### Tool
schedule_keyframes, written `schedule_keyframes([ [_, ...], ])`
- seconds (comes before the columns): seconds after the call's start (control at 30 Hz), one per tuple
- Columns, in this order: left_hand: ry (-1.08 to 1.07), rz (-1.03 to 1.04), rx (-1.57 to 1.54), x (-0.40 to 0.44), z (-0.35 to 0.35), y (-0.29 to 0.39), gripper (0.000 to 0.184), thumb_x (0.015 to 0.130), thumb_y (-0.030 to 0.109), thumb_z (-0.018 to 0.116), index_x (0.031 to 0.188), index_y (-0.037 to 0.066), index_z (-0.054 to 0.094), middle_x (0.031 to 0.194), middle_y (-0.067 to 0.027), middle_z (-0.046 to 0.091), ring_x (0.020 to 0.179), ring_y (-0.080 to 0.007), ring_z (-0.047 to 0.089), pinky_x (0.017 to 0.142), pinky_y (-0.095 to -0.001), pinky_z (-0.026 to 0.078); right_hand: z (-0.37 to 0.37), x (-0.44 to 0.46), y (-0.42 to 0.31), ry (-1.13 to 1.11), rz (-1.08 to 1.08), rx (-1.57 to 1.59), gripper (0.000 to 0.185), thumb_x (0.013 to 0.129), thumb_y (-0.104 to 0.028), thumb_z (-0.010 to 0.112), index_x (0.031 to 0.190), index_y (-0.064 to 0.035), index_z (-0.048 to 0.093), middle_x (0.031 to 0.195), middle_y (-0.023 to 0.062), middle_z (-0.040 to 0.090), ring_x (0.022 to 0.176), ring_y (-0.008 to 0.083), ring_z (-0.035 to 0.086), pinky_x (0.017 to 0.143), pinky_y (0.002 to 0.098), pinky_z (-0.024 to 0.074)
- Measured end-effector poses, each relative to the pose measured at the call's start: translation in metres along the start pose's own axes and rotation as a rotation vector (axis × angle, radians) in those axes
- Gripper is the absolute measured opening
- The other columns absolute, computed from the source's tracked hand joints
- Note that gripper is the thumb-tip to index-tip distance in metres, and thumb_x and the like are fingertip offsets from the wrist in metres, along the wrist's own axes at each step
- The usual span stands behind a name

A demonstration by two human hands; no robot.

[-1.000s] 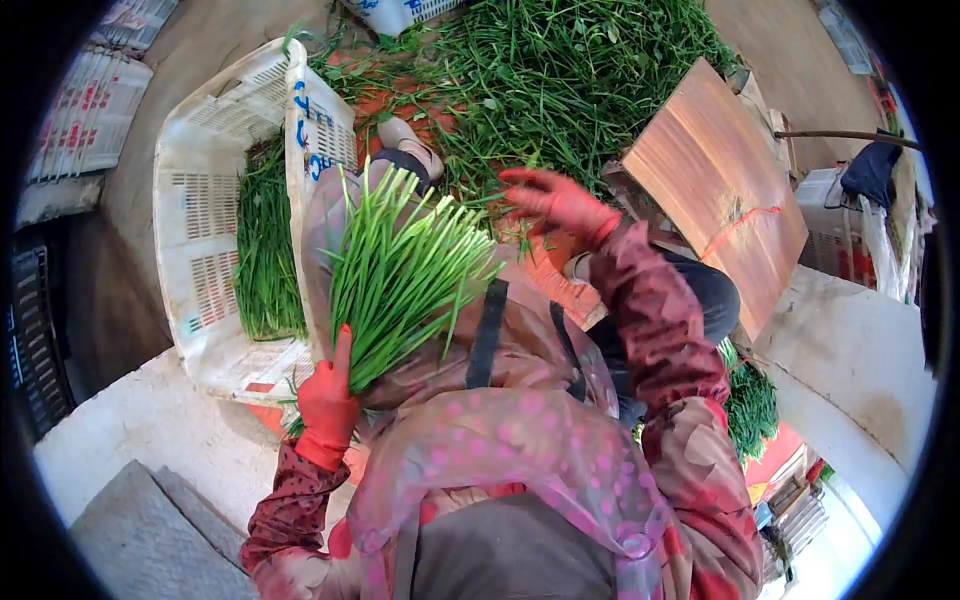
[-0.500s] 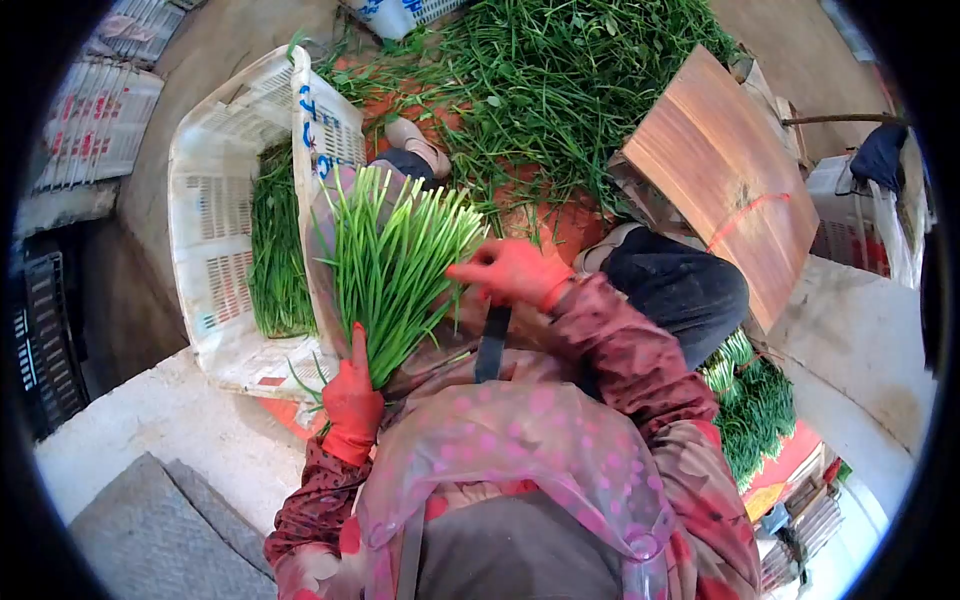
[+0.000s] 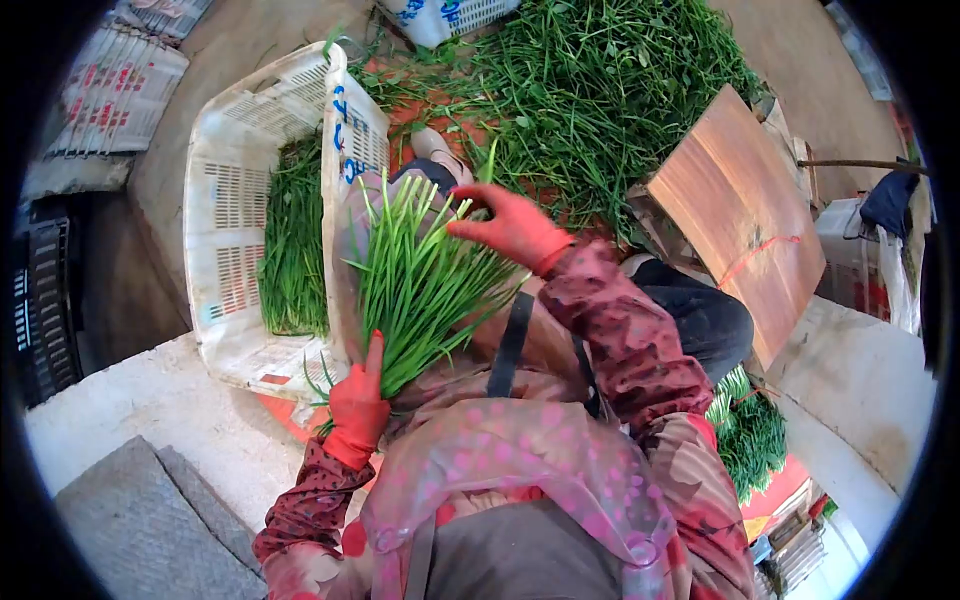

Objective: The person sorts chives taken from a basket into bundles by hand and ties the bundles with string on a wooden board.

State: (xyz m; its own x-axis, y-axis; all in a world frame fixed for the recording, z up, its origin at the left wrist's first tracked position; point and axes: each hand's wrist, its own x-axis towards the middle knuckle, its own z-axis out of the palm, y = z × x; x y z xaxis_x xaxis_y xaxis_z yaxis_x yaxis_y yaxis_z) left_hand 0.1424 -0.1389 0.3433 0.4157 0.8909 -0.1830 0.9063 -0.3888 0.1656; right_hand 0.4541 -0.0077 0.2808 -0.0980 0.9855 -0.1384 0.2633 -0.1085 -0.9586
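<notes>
A bundle of long green stalks [image 3: 425,285] with pale upper ends lies fanned out over my lap. My left hand [image 3: 358,405], in a red glove, is wrapped round its lower end, with the index finger stretched up along the stalks. At the pale ends, my right hand [image 3: 510,228], also gloved in red, has thumb and index finger curved apart beside the stalks, with a gap between them. Just left of the bundle stands a white plastic crate [image 3: 215,270] on its side, with more green stalks [image 3: 295,245] inside.
A large heap of loose greens [image 3: 610,90] lies ahead. A wooden board [image 3: 740,220] leans at the right, above some tied bundles [image 3: 750,440]. Another white crate [image 3: 440,20] is at the top, and stacked crates [image 3: 115,90] stand at the far left.
My right hand has moved from the heap's side leftward to the bundle, then up to its pale ends. My left hand keeps its hold. The view has shifted slightly.
</notes>
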Motion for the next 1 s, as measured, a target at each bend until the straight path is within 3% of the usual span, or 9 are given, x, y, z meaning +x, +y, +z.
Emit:
schedule_keyframes([
  [0.17,-0.031,-0.021,0.015,0.003,-0.007,0.002,0.089,0.060,-0.001,0.061,0.144,0.019,0.036,0.069,-0.0136,0.051,0.053,-0.0337,0.054,0.048,-0.0445,0.042,0.000,0.004,0.006,0.063,0.385,0.643,0.016,0.074,-0.010,0.070,0.086,0.0007,0.065,0.078,0.0059,0.067,0.068,0.0127,0.062,0.067,0.0261,0.0488],
  [0.27,-0.069,0.021,0.095,0.011,-0.008,0.002,0.089,0.061,0.001,0.062,0.143,0.022,0.036,0.066,-0.0123,0.049,0.051,-0.0319,0.053,0.046,-0.0437,0.041,-0.004,0.006,0.044,0.188,0.352,0.651,0.015,0.080,-0.012,0.064,0.089,-0.0010,0.062,0.076,0.0056,0.065,0.065,0.0141,0.061,0.067,0.0293,0.0509],
  [0.33,-0.070,0.091,0.083,0.010,-0.011,-0.002,0.087,0.062,0.003,0.063,0.143,0.022,0.037,0.065,-0.0118,0.048,0.050,-0.0307,0.053,0.044,-0.0429,0.040,-0.038,0.012,0.070,0.305,0.347,1.164,0.017,0.084,-0.014,0.060,0.095,-0.0015,0.060,0.074,0.0041,0.061,0.060,0.0149,0.058,0.066,0.0330,0.0534],
  [0.47,-0.100,0.136,0.085,0.014,-0.017,-0.007,0.083,0.064,0.003,0.061,0.142,0.022,0.039,0.064,-0.0112,0.048,0.048,-0.0293,0.051,0.043,-0.0421,0.039,-0.068,0.021,-0.008,0.146,0.477,0.641,0.031,0.085,-0.022,0.065,0.107,-0.0015,0.061,0.087,0.0070,0.066,0.069,0.0168,0.062,0.070,0.0321,0.0544],
  [0.6,-0.091,0.169,0.106,0.018,-0.016,-0.009,0.078,0.067,0.005,0.059,0.141,0.021,0.040,0.062,-0.0103,0.047,0.046,-0.0286,0.050,0.042,-0.0419,0.039,-0.011,0.026,-0.023,-0.075,-0.013,-0.017,0.032,0.084,-0.021,0.069,0.109,-0.0019,0.063,0.101,0.0071,0.065,0.091,0.0122,0.061,0.073,0.0278,0.0520],
  [0.67,-0.084,0.180,0.102,0.019,-0.019,-0.010,0.077,0.068,0.005,0.059,0.141,0.021,0.040,0.061,-0.0101,0.047,0.046,-0.0285,0.050,0.042,-0.0419,0.038,-0.010,0.036,-0.023,-0.032,0.370,0.354,0.027,0.084,-0.020,0.068,0.103,-0.0011,0.063,0.094,0.0059,0.066,0.084,0.0122,0.062,0.072,0.0270,0.0518],
  [0.8,-0.084,0.173,0.089,0.019,-0.015,-0.014,0.076,0.070,0.006,0.058,0.141,0.022,0.040,0.061,-0.0099,0.047,0.046,-0.0286,0.050,0.042,-0.0420,0.039,-0.030,0.040,-0.011,0.013,0.320,0.423,0.021,0.085,-0.019,0.067,0.098,-0.0020,0.065,0.097,0.0065,0.066,0.088,0.0140,0.063,0.076,0.0275,0.0515],
  [0.87,-0.062,0.193,0.060,0.018,-0.015,-0.014,0.076,0.070,0.006,0.058,0.142,0.023,0.040,0.061,-0.0098,0.047,0.046,-0.0287,0.050,0.042,-0.0421,0.039,-0.027,0.034,-0.019,-0.007,-0.348,-0.119,0.018,0.082,-0.022,0.069,0.092,-0.0073,0.069,0.102,0.0138,0.066,0.092,0.0266,0.064,0.076,0.0341,0.0506],
  [1.0,-0.118,0.173,0.074,0.021,-0.020,-0.012,0.076,0.070,0.006,0.057,0.142,0.024,0.039,0.063,-0.0100,0.048,0.046,-0.0290,0.050,0.043,-0.0426,0.040,-0.016,0.037,-0.047,-0.235,-0.522,-0.710,0.021,0.078,-0.028,0.071,0.094,-0.0135,0.071,0.117,0.0169,0.061,0.106,0.0363,0.057,0.088,0.0378,0.0472],
])
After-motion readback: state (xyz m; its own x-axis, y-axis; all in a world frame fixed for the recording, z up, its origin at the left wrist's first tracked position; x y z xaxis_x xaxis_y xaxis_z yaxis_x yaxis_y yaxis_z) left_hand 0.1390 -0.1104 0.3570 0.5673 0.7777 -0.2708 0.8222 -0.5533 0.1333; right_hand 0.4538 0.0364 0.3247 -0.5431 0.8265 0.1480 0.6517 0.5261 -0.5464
